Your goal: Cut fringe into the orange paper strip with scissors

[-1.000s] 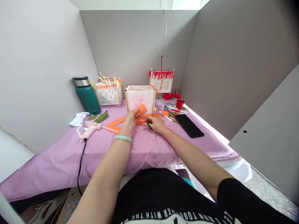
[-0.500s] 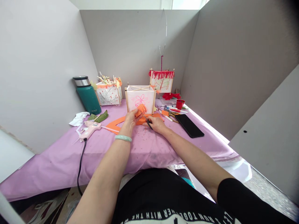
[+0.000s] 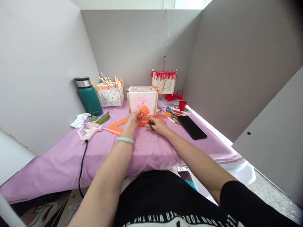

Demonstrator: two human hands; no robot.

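My left hand (image 3: 133, 119) pinches an orange paper strip (image 3: 144, 110) whose edge is cut into a fringe. In my right hand (image 3: 159, 125) is a pair of scissors (image 3: 151, 124) with black handles, its blades up against the fringed edge. Behind both hands stands a white paper lantern (image 3: 142, 98) on a wooden stick frame, with a pink flower drawn on its front. Larger orange paper pieces (image 3: 115, 126) lie on the purple tablecloth (image 3: 151, 148) beneath and beside my hands. Small dark scraps are scattered just below them.
On the left are a pink glue gun (image 3: 92, 132), green leaves (image 3: 103, 118), white tissue (image 3: 80, 120) and a teal bottle (image 3: 89, 99). A phone (image 3: 192, 127), a red cup (image 3: 182, 105) and markers lie right. Two more lanterns (image 3: 110, 96) stand or hang behind.
Almost nothing differs. The orange strip and my left hand have shifted very slightly to the right; the scissors stay at the fringe.
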